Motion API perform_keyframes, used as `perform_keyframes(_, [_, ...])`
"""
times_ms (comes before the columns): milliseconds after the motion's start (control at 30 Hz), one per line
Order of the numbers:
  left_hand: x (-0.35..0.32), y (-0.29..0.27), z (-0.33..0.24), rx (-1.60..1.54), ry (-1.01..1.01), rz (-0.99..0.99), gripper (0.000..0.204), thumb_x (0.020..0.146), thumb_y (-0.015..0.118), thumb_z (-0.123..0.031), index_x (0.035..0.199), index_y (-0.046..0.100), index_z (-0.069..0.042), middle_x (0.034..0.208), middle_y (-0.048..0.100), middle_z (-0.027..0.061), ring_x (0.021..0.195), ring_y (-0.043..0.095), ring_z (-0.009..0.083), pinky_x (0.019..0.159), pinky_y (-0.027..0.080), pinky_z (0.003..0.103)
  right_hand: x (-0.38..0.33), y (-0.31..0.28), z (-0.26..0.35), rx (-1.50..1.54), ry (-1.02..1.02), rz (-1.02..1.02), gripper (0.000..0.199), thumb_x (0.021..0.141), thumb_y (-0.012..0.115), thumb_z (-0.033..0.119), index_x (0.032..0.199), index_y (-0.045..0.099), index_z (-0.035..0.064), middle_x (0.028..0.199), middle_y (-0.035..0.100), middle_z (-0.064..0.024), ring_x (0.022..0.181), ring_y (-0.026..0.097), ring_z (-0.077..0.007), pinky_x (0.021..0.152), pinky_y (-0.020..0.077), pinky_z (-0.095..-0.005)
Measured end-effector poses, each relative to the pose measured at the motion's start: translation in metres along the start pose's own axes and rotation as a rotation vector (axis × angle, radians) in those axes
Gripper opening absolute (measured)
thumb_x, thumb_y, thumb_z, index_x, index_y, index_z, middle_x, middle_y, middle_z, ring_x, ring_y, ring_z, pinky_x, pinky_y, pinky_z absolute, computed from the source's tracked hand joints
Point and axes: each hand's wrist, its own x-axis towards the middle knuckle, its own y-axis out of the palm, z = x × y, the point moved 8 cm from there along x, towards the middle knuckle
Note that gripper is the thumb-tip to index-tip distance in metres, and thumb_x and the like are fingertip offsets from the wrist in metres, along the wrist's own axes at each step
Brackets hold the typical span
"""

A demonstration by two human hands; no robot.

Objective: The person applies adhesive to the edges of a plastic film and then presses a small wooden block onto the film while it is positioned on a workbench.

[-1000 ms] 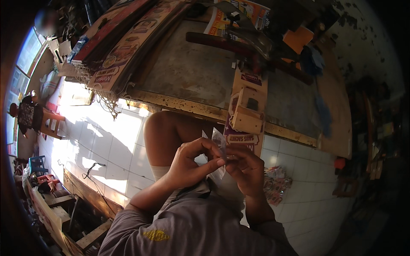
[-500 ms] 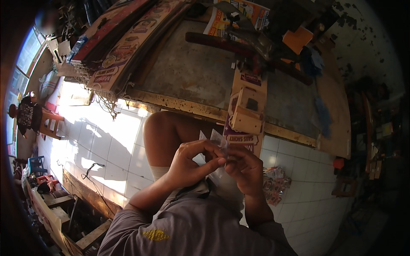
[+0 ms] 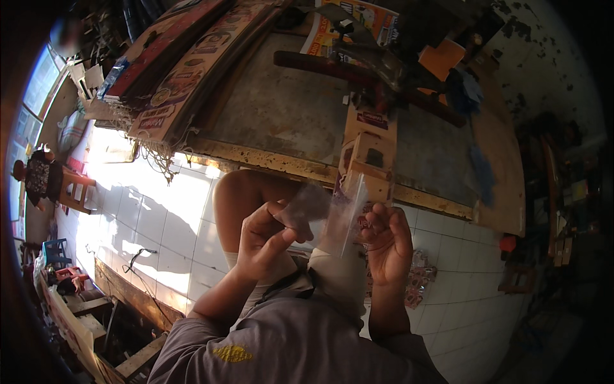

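Between both hands, left hand and right hand, thin clear plastic bag.

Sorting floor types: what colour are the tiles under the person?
White square tiles, sunlit at left; clearest in the head view.

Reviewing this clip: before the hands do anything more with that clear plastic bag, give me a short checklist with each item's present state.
1. Left hand grips the clear plastic bag: ok, thumb and fingers pinch its left part.
2. Right hand on the bag: ok, fingers at its right edge.
3. Bag mouth open: cannot tell, film is blurred.
4. Bag contents: cannot tell.
5. Bag clear of the wooden stand behind: cannot tell, they overlap in view.
6. Small packets on the tiled floor untouched: ok.
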Motion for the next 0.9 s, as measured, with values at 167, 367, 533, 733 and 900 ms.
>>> perform_keyframes(167, [0.004,-0.036,-0.006,-0.083,0.057,-0.117,0.027,0.095,0.065,-0.027,0.106,0.055,-0.004,0.115,0.062,0.0138,0.099,0.063,0.0206,0.091,0.056,0.04,0.013,-0.058,0.073,0.23,-0.199,-0.103,0.032,0.11,0.047,0.018,0.134,0.051,-0.0034,0.141,0.059,-0.0196,0.129,0.061,-0.028,0.1,0.0622,-0.0411])
perform_keyframes(367, [0.006,-0.061,-0.009,-0.114,0.115,-0.095,0.028,0.091,0.071,-0.027,0.102,0.055,-0.005,0.096,0.055,0.006,0.09,0.059,0.0209,0.085,0.055,0.041,0.007,-0.073,0.189,-0.417,-0.841,-0.457,0.034,0.111,0.046,0.018,0.135,0.051,-0.0049,0.146,0.057,-0.0169,0.134,0.057,-0.0291,0.115,0.0486,-0.0426])
perform_keyframes(533, [-0.003,-0.064,0.001,-0.106,0.061,-0.085,0.032,0.089,0.072,-0.027,0.107,0.059,-0.004,0.102,0.06,0.0084,0.095,0.061,0.0213,0.086,0.053,0.038,0.034,-0.047,0.202,-1.448,-1.042,-0.471,0.029,0.111,0.046,0.016,0.128,0.059,-0.0032,0.143,0.061,-0.0151,0.134,0.058,-0.0277,0.113,0.0455,-0.0398])
perform_keyframes(733, [-0.005,-0.053,0.0,-0.056,0.04,-0.146,0.025,0.09,0.071,-0.025,0.098,0.058,-0.005,0.098,0.062,0.0078,0.09,0.061,0.0167,0.081,0.049,0.03,0.077,-0.083,0.142,-1.946,-0.698,-0.218,0.023,0.107,0.056,0.017,0.122,0.067,0.0048,0.133,0.067,-0.011,0.132,0.059,-0.0302,0.109,0.0469,-0.0435])
perform_keyframes(900, [-0.006,-0.058,0.005,-0.042,0.0,-0.144,0.024,0.091,0.071,-0.025,0.096,0.058,-0.005,0.099,0.063,0.0078,0.089,0.06,0.0156,0.081,0.049,0.03,0.08,-0.093,0.136,-1.892,-0.642,-0.204,0.021,0.103,0.062,0.014,0.119,0.068,0.0037,0.132,0.067,-0.0117,0.132,0.058,-0.0315,0.107,0.0485,-0.044])
